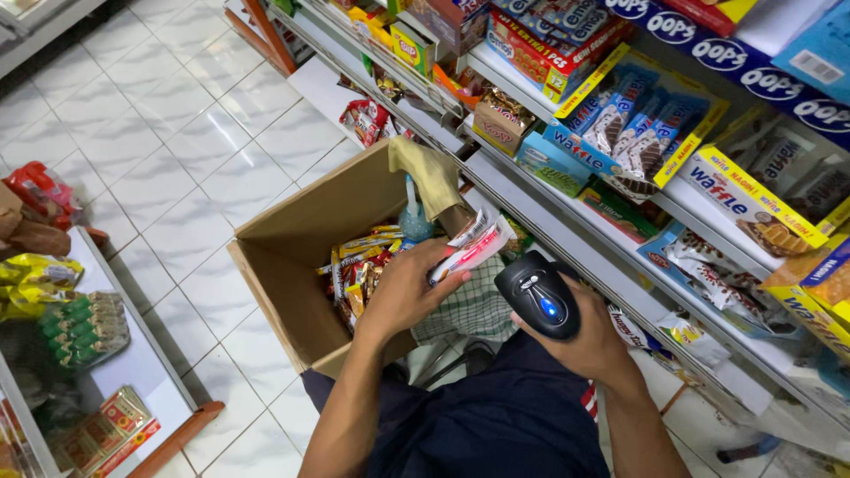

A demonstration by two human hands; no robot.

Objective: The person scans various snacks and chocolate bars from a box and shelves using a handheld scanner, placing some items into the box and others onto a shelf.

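Mid-frame, above the box (292, 257), the left hand (403, 296) grips a snack packet (469, 248); the right hand (589, 341) clasps the scanner (538, 295) beside it. Crinkled wrapping could, I think, spoil the scan.

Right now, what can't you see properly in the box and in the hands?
- Box bottom, head view: snack packets and the left hand cover it.
- Packet in the left hand: fingers hide part of it, and it is too small to tell its kind.
- Scanner handle: wrapped by the right hand.
- Spray bottle: its lower part sits behind the packets, its top under a yellow cloth.
- Shelf goods at right: cut off by the frame edge.
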